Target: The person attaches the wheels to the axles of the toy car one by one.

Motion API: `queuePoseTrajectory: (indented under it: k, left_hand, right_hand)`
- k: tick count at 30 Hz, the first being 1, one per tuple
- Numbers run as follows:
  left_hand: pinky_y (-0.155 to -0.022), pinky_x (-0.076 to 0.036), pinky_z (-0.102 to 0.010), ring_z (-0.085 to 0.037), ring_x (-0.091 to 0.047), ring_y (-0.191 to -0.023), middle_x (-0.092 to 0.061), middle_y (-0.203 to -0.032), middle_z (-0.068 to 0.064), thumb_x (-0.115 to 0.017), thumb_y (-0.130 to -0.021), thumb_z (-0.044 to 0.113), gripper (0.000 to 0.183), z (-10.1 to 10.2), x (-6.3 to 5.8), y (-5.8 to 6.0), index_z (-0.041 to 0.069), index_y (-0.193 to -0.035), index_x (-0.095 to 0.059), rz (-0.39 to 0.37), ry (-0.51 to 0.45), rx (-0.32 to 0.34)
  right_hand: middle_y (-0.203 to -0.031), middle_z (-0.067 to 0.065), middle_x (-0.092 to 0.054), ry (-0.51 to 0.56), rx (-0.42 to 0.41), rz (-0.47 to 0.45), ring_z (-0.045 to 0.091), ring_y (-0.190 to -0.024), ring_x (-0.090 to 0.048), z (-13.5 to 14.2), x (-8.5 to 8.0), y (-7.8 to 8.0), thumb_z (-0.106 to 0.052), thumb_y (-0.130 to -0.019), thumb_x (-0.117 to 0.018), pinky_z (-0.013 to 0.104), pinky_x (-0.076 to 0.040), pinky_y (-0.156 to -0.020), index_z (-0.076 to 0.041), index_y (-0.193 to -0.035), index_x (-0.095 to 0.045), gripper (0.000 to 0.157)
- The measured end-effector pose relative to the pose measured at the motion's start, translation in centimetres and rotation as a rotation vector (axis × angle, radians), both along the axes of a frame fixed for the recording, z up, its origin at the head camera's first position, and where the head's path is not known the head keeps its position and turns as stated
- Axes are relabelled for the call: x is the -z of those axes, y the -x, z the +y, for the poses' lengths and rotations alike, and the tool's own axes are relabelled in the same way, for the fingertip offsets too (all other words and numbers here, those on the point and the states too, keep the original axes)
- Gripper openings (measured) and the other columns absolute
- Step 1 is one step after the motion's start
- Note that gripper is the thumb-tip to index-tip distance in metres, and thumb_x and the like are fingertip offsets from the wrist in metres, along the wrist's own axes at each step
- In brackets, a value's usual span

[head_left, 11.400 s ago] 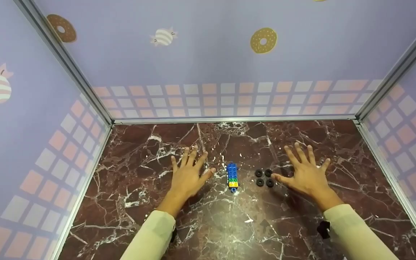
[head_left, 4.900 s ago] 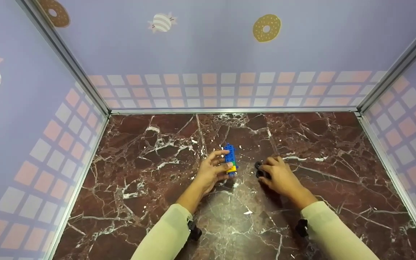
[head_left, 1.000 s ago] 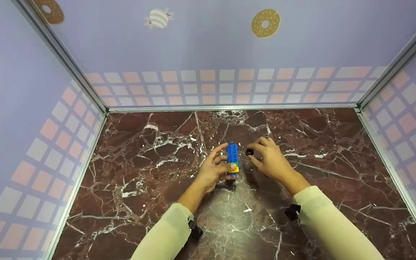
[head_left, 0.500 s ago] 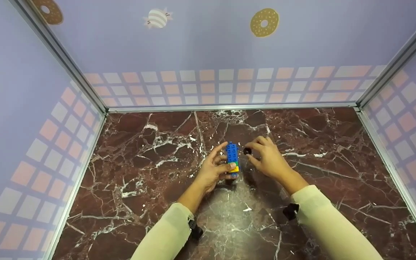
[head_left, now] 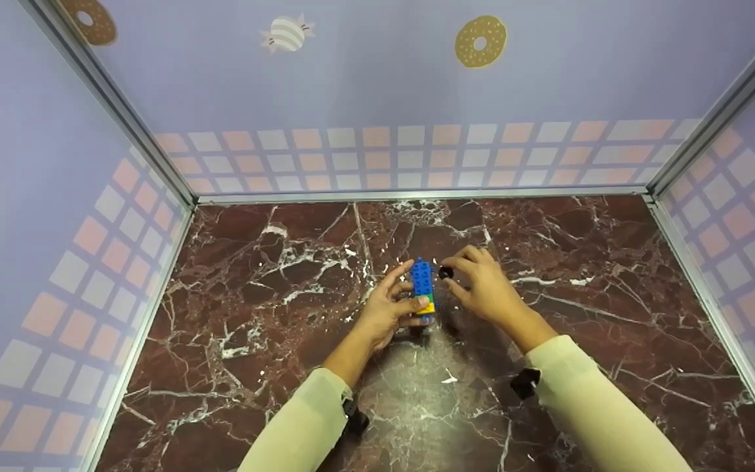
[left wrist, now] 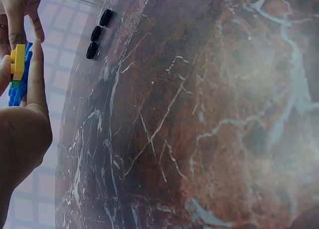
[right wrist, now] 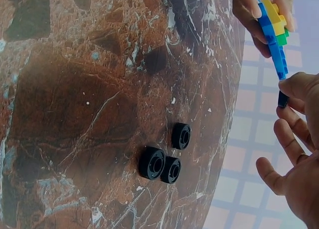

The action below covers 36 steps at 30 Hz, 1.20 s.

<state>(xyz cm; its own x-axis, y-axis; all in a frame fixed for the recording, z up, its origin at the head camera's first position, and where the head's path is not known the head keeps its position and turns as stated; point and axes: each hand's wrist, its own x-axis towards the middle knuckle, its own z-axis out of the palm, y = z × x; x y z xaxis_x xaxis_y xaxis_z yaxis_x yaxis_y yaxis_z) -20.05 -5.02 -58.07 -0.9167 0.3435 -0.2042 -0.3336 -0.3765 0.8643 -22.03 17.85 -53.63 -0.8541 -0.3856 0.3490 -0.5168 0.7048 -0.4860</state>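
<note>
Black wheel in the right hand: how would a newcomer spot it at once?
Above the marbled tabletop, find the right hand. Its fingers pinch the black wheel close beside the blue toy; unlike it, the other three wheels lie on the tabletop.

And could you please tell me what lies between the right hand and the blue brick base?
A black wheel, pinched by the right hand, sits between that hand and the blue brick base; the head view shows this.
</note>
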Motion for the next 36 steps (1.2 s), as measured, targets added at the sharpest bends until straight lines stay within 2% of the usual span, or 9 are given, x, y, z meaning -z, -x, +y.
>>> queuePoseTrajectory:
  k: [17, 28, 36]
  left_hand:
    - [-0.076, -0.074, -0.038, -0.020, -0.077, -0.094, -0.063, -0.127, -0.006, -0.072, -0.100, -0.011, 0.087, 0.0, 0.0, -0.1, 0.016, -0.173, -0.035, 0.002, 0.019, 0.012]
    - [-0.079, -0.074, -0.043, -0.022, -0.078, -0.095, -0.064, -0.128, -0.008, -0.072, -0.100, -0.011, 0.083, 0.0, 0.2, -0.1, 0.018, -0.171, -0.039, 0.009, -0.002, 0.017]
    - [-0.079, -0.074, -0.041, -0.022, -0.077, -0.096, -0.064, -0.130, -0.009, -0.072, -0.100, -0.011, 0.084, -0.1, 0.1, -0.1, 0.019, -0.172, -0.039, 0.002, 0.000, 0.019]
  right_hand:
    - [-0.118, 0.015, -0.070, -0.001, -0.005, -0.007, 0.037, -0.108, -0.064, -0.7, -0.2, 0.1, -0.012, -0.099, -0.083, 0.058, -0.060, -0.093, -0.003, -0.130, -0.078, 0.033]
    - [-0.117, 0.015, -0.070, 0.026, -0.017, 0.025, 0.036, -0.105, -0.065, -1.0, -0.1, 0.2, -0.009, -0.100, -0.081, 0.054, -0.062, -0.088, 0.000, -0.129, -0.078, 0.030]
    - [-0.119, 0.017, -0.070, 0.031, -0.020, 0.019, 0.037, -0.107, -0.065, -1.0, -0.1, 0.2, -0.010, -0.101, -0.081, 0.055, -0.062, -0.091, 0.001, -0.131, -0.077, 0.032]
